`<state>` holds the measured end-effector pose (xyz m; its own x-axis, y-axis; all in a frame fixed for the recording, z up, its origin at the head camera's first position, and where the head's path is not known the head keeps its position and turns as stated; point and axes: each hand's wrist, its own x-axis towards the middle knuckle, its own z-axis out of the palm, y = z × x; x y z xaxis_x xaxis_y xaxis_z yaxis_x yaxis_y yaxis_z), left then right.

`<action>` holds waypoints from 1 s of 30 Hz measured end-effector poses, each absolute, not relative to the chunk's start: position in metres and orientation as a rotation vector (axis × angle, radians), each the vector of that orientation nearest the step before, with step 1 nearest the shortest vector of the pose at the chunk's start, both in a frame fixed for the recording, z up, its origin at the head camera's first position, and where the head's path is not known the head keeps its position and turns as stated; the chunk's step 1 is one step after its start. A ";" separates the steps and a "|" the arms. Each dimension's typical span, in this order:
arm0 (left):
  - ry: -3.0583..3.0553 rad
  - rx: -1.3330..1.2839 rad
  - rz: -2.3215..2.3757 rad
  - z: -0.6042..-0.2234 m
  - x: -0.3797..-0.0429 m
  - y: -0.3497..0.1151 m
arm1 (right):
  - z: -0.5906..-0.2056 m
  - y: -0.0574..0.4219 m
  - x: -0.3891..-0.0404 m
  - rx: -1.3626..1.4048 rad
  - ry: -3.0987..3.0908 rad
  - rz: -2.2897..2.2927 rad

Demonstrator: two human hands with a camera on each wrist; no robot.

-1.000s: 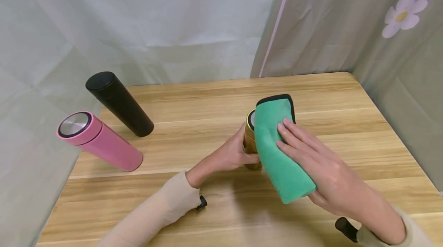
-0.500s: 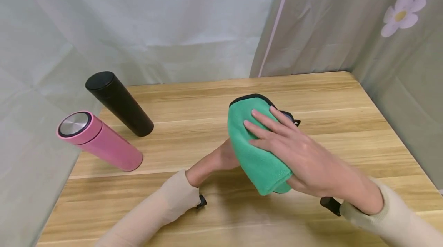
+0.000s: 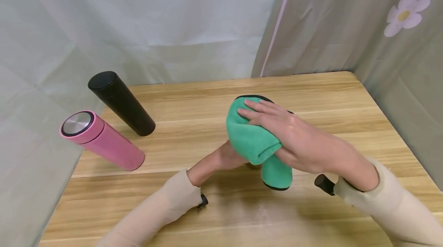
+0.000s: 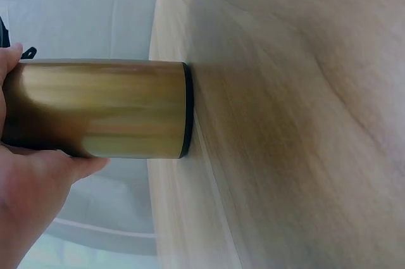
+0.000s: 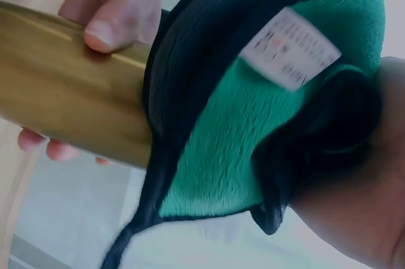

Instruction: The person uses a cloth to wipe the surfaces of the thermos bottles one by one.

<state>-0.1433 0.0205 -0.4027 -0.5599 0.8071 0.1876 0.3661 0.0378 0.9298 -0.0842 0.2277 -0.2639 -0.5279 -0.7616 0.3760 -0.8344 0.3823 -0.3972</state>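
A gold thermos bottle [image 4: 133, 111] stands upright on the wooden table, its dark base ring at the tabletop in the left wrist view. My left hand [image 3: 231, 156] grips its body from the left, thumb [image 5: 109, 31] and fingers around it. Draped over the bottle's top is a green microfibre cloth [image 3: 247, 135] with black edging, a white label [image 5: 291, 50] and a thin loop. My right hand [image 3: 288, 129] holds this cloth down onto the top, fingers spread over it. The lid is hidden beneath; in the head view most of the bottle is covered too.
To the left stand a pink thermos bottle [image 3: 112, 145] with a steel-topped lid and, behind it, a black thermos bottle [image 3: 122, 102]. The wooden table [image 3: 346, 139] ends at grey curtains [image 3: 194, 27] at the back and sides. Dark wrist devices show below both sleeves.
My right hand has moved left and slightly up, bringing the cloth from the bottle's right side over its top. The cloth now bunches and folds there. My left hand keeps its grip.
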 end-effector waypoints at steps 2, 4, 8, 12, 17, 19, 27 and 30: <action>1.901 1.149 1.560 -0.402 -0.142 0.022 | -0.261 0.228 -0.087 1.432 -2.537 0.879; 1.886 1.112 1.579 -0.400 -0.141 0.024 | -0.258 0.229 -0.090 1.409 -2.567 0.916; 1.940 1.035 1.566 -0.397 -0.139 0.027 | -0.254 0.233 -0.095 1.343 -2.622 0.951; 1.961 0.968 1.568 -0.394 -0.137 0.027 | -0.250 0.239 -0.104 1.255 -2.669 1.021; 2.004 0.962 1.580 -0.393 -0.137 0.028 | -0.249 0.252 -0.111 1.093 -2.718 1.191; 2.027 0.967 1.579 -0.394 -0.136 0.029 | -0.250 0.258 -0.112 1.035 -2.732 1.246; 2.040 0.988 1.607 -0.395 -0.136 0.029 | -0.261 0.274 -0.108 1.012 -2.692 1.361; 2.009 1.003 1.641 -0.395 -0.137 0.031 | -0.267 0.279 -0.105 1.055 -2.626 1.351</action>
<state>-0.1371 0.0310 -0.3954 -0.6841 0.7123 0.1568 0.2961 0.0747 0.9522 -0.1051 0.2787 -0.2666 -0.7735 -0.5610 0.2949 -0.5660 0.4022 -0.7196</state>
